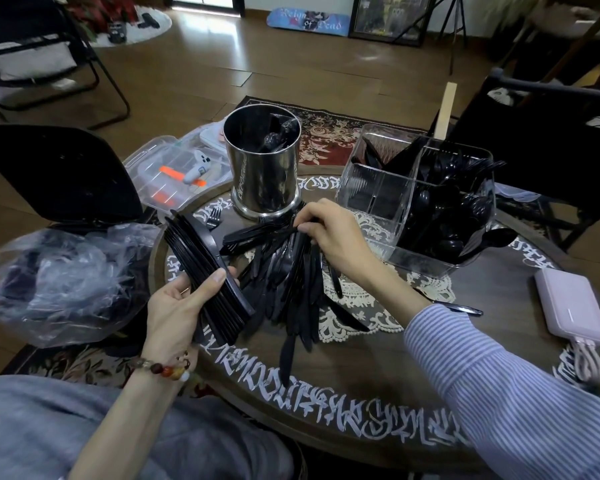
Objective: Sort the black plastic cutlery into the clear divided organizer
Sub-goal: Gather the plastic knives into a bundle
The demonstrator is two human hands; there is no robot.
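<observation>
A round table [378, 382] with white lettering round its rim carries the work. Left hand [179, 306]: fingers and thumb curled round a stack of black knives [208, 271], held as 1 bundle, tilted, blades pointing up and away toward the left. Right hand [329, 237]: fingertips pinching into the far end of the loose pile [291, 282] of black cutlery; which piece is gripped cannot be told. The pile lies fanned out on a lace doily [361, 296] at the table's centre, between the 2 hands, with 1 piece trailing toward the near rim. Organizer [413, 199]: clear, divided, at the far right of the table, just beyond the right hand. Its right compartments hold black spoons [465, 209] and other cutlery, handles leaning; the near-left compartment looks bare. A spoon [496, 237] hangs over its right corner. Steel canister [262, 168]: upright at the far centre, dark items inside, touching the far end of the pile. A clear lidded box [174, 171] stands to its left. A crumpled plastic bag [70, 282] lies at the left off the table edge. A pink power bank [572, 303] with cable rests near the right rim. A pen [461, 308] lies beside the striped sleeve [499, 375].
</observation>
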